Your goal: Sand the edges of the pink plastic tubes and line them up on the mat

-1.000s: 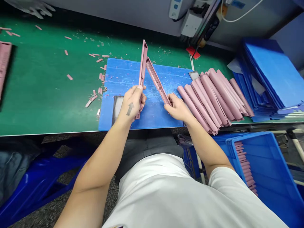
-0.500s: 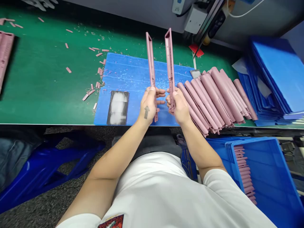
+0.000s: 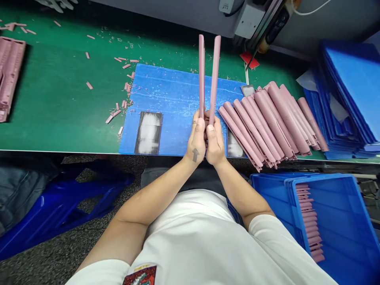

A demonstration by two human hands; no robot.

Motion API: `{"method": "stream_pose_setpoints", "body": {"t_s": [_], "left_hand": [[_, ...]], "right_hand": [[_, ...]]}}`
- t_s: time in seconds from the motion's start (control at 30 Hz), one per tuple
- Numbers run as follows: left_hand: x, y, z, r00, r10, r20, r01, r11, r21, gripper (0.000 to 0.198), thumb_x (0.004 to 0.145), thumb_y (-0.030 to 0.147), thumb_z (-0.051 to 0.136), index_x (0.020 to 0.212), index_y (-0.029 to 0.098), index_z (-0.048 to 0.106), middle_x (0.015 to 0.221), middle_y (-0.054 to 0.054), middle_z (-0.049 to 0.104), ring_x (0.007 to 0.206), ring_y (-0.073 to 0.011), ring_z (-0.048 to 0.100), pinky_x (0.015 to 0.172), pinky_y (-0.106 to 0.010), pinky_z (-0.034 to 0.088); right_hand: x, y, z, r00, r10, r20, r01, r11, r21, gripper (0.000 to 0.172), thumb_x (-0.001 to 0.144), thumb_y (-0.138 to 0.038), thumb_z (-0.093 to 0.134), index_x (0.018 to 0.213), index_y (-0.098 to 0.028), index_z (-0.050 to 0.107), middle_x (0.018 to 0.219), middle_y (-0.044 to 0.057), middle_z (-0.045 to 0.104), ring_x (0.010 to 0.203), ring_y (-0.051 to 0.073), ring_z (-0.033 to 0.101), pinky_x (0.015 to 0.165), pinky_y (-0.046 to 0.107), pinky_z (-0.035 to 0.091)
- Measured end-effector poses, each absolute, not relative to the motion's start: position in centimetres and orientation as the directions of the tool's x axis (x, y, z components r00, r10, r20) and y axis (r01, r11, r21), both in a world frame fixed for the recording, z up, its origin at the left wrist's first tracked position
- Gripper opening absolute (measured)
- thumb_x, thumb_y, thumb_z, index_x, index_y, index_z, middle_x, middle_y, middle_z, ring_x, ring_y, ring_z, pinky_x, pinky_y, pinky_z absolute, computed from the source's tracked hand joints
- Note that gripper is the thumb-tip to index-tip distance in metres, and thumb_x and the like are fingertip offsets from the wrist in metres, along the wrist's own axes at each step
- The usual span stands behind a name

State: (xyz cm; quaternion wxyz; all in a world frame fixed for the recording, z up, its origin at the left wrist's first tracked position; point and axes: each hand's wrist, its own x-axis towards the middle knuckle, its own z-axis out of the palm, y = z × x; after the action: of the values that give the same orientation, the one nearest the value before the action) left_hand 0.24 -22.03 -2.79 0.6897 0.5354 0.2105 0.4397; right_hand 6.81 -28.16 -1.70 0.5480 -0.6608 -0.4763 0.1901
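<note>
My left hand (image 3: 196, 138) is closed round one long pink plastic shell (image 3: 202, 75), which stands nearly upright in view. A second pink plastic shell (image 3: 215, 75) is gripped by my right hand (image 3: 214, 140), tilted slightly right at its far end. The two hands meet side by side over the front of a blue sheet (image 3: 169, 91); their inner fingers are partly hidden. Just right of my right hand lies a row of similar pink shells (image 3: 261, 122). One dark pad with a whitish worn face (image 3: 148, 132) lies to the left, and another pad (image 3: 234, 144) shows partly beneath the row.
Pink scraps (image 3: 114, 114) are scattered over the green table (image 3: 74, 107). More pink shells (image 3: 10, 75) lie at far left. Blue sheets (image 3: 353, 91) are stacked at right. Below stands a blue bin (image 3: 341, 221) with pink parts, and a blue stool (image 3: 68, 206) is at lower left.
My hands have come together, bringing the two shells closer. The shells have turned, so their smooth outer sides show instead of their hollow insides. The view has shifted slightly.
</note>
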Motion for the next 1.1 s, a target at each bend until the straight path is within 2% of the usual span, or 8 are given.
{"method": "stream_pose_setpoints", "body": {"t_s": [0.13, 0.23, 0.37, 0.53, 0.67, 0.83, 0.97, 1.1], "left_hand": [[-0.6, -21.8, -2.8, 0.543, 0.808, 0.229, -0.384, -0.004, 0.923, 0.076, 0.115, 0.089, 0.054, 0.155, 0.027, 0.072, 0.174, -0.015, 0.067, 0.172, -0.0353, 0.057, 0.149, -0.053, 0.043], [-1.7, -20.0, -2.0, 0.598, 0.775, 0.205, -0.359, 0.03, 0.933, 0.074, 0.11, 0.089, 0.067, 0.146, 0.025, 0.075, 0.164, -0.016, 0.075, 0.163, -0.0373, 0.067, 0.141, -0.055, 0.054], [-3.4, -15.0, 0.7, 0.522, 0.815, 0.252, -0.451, 0.013, 0.892, 0.063, 0.104, 0.077, 0.087, 0.136, 0.024, 0.078, 0.124, -0.009, 0.089, 0.108, -0.0257, 0.087, 0.097, -0.04, 0.074], [-5.4, -9.9, 4.3, 0.419, 0.867, 0.27, -0.433, -0.07, 0.899, 0.073, 0.077, 0.073, 0.111, 0.115, 0.017, 0.083, 0.094, -0.006, 0.084, 0.067, -0.018, 0.071, 0.045, -0.029, 0.058], [-7.9, -9.3, 6.3, 0.28, 0.895, 0.348, -0.335, -0.249, 0.909, 0.071, 0.067, 0.076, 0.114, 0.109, 0.025, 0.086, 0.098, -0.002, 0.084, 0.077, -0.0192, 0.073, 0.052, -0.033, 0.065], [-10.9, -10.3, 6.7, 0.23, 0.904, 0.36, -0.184, -0.322, 0.929, 0.053, 0.064, 0.059, 0.11, 0.108, 0.037, 0.092, 0.11, 0.002, 0.087, 0.095, -0.0297, 0.082, 0.074, -0.054, 0.077], [-13.4, -11.3, 4.8, 0.236, 0.94, 0.245, 0.021, -0.257, 0.966, 0.035, 0.06, 0.031, 0.101, 0.093, 0.04, 0.094, 0.091, 0.005, 0.084, 0.057, -0.0221, 0.069, 0.051, -0.047, 0.066], [-16.2, -12.4, 2.6, 0.246, 0.965, 0.086, 0.118, -0.118, 0.986, 0.037, 0.061, 0.025, 0.099, 0.09, 0.048, 0.094, 0.076, 0.009, 0.079, 0.049, -0.0227, 0.065, 0.04, -0.041, 0.056]], "right_hand": [[6.6, -27.8, -1.8, 0.491, 0.817, 0.303, 0.386, 0.108, -0.916, 0.072, 0.124, -0.07, 0.032, 0.174, -0.021, 0.049, 0.176, 0.019, 0.064, 0.163, 0.03, 0.065, 0.14, 0.053, 0.056], [7.2, -28.5, -1.2, 0.435, 0.853, 0.289, 0.461, 0.065, -0.885, 0.076, 0.124, -0.075, 0.033, 0.177, -0.024, 0.051, 0.179, 0.016, 0.061, 0.168, 0.031, 0.059, 0.143, 0.052, 0.052], [8.7, -31.5, 0.7, 0.206, 0.946, 0.25, 0.591, 0.083, -0.802, 0.066, 0.125, -0.068, 0.043, 0.171, -0.023, 0.059, 0.155, 0.016, 0.076, 0.141, 0.033, 0.075, 0.128, 0.055, 0.063], [11.2, -35.7, 2.5, 0.24, 0.926, 0.292, 0.802, -0.019, -0.597, 0.056, 0.125, -0.06, 0.054, 0.162, -0.022, 0.071, 0.14, 0.018, 0.08, 0.129, 0.034, 0.077, 0.12, 0.056, 0.064], [13.9, -38.5, 4.3, 0.303, 0.898, 0.318, 0.883, -0.14, -0.448, 0.039, 0.122, -0.047, 0.061, 0.149, -0.024, 0.078, 0.137, 0.019, 0.082, 0.128, 0.037, 0.078, 0.119, 0.06, 0.065], [18.9, -40.0, 7.8, 0.309, 0.895, 0.321, 0.919, -0.195, -0.342, 0.031, 0.119, -0.04, 0.064, 0.139, -0.025, 0.082, 0.132, 0.017, 0.085, 0.127, 0.037, 0.079, 0.116, 0.059, 0.067], [24.8, -35.5, 10.6, 0.394, 0.894, 0.213, 0.908, -0.341, -0.245, 0.036, 0.116, -0.041, 0.061, 0.135, -0.022, 0.086, 0.133, 0.017, 0.086, 0.128, 0.039, 0.078, 0.12, 0.06, 0.063], [30.3, -26.2, 11.4, 0.525, 0.851, -0.011, 0.851, -0.525, -0.031, 0.042, 0.115, -0.045, 0.064, 0.132, -0.015, 0.088, 0.136, 0.022, 0.085, 0.131, 0.043, 0.076, 0.122, 0.062, 0.057]]}}
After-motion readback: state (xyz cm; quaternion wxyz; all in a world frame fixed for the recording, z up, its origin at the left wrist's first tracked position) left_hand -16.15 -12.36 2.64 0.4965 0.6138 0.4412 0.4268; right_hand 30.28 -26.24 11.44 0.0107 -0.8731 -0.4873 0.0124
